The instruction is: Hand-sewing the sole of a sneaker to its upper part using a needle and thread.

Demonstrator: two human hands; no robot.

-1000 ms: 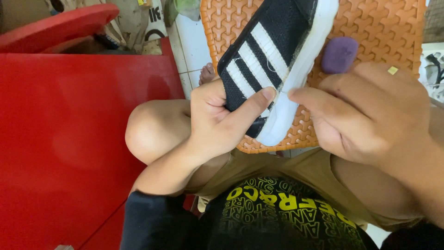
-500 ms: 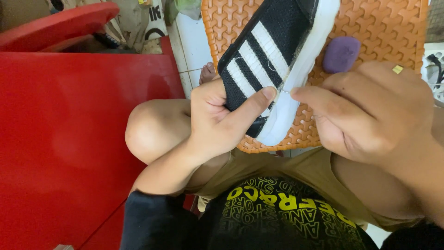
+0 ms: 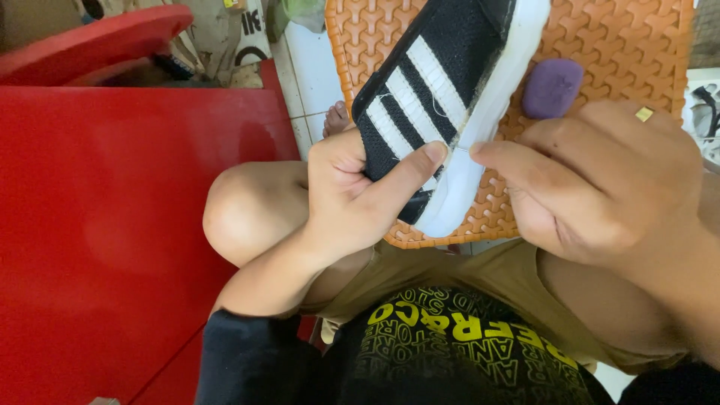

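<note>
The black striped white-soled fabric shoe (image 3: 439, 97) is gripped by the left hand (image 3: 352, 199); a thin thread (barely visible) is pinched by the right hand (image 3: 600, 180) and could snap if overtightened.

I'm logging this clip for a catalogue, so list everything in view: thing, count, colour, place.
shoe: one, black with white stripes and a white sole, centre top, lying on the orange stool
stool: one, orange, patterned plastic seat, top right
lump: one, purple, on the stool right of the shoe
red surface: one, red, fills the left side
floor tiles: white, top centre
shorts: tan, lower centre
shirt: black with yellow print, bottom
ring: one, gold-coloured, on the right hand
knee: bare, centre left
left hand: gripping the shoe's heel end
right hand: fingertips at the sole edge
</note>
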